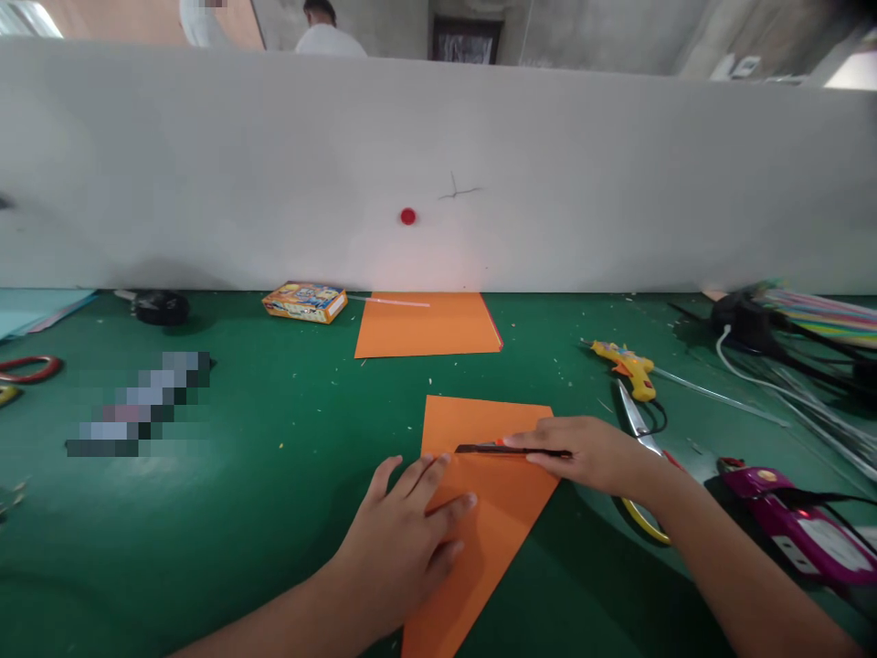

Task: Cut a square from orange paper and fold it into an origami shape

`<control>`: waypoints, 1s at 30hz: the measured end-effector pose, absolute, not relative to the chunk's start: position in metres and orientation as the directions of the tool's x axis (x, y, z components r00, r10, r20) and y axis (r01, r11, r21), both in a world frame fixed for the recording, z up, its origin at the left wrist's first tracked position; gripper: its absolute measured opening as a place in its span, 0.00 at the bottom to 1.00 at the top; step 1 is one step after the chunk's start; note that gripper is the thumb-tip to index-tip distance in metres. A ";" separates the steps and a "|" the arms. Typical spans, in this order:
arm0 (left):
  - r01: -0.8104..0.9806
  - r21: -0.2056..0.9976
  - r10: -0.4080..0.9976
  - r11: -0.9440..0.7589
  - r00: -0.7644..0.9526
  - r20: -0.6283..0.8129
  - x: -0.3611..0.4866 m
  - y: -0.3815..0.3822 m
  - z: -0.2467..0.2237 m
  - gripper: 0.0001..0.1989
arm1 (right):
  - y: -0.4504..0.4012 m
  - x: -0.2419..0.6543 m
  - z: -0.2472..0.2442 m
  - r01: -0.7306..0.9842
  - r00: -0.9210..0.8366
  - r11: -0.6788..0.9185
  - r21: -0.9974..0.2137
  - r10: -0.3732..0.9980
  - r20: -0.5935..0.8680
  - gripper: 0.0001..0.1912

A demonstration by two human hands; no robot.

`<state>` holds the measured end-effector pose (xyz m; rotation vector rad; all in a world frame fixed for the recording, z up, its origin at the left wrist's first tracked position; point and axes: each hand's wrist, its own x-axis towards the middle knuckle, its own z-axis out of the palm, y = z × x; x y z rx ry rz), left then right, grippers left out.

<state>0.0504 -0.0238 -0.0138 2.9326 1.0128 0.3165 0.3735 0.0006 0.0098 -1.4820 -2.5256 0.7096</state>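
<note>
On the green table in front of me lies an orange sheet of paper (483,521), with a crosswise line or fold edge near its upper part. My left hand (404,525) rests on the left side of this paper, fingers spread and pressing it down. A slim black cutter knife (480,449) with a small orange part lies along the crosswise line. My right hand (589,454) grips its right end, low against the paper. The tip of the knife is close to my left fingertips; whether a blade is out I cannot tell.
Scissors (634,411), a yellow glue gun (627,366) and a purple power strip (787,516) lie at the right. Behind are more orange sheets (425,329) and a small box (306,302). A white partition (274,174) closes off the back.
</note>
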 end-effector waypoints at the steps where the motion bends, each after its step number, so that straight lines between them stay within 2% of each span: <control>1: 0.608 0.092 0.614 -0.788 0.767 0.186 0.050 -0.024 -0.015 0.19 | 0.001 0.373 0.010 0.794 -0.508 0.408 -0.450 0.853 -0.122 0.22; 15: 0.618 0.133 0.633 -0.775 0.757 0.164 0.049 -0.025 -0.024 0.19 | 0.000 0.374 0.014 0.791 -0.505 0.403 -0.460 0.855 -0.118 0.22; 22: 0.611 0.119 0.621 -0.783 0.756 0.207 0.049 -0.024 -0.026 0.19 | 0.000 0.373 0.014 0.797 -0.501 0.403 -0.450 0.857 -0.120 0.22; 30: 0.604 0.121 0.616 -0.788 0.765 0.186 0.048 -0.024 -0.027 0.20 | -0.001 0.374 0.015 0.792 -0.496 0.393 -0.467 0.861 -0.116 0.21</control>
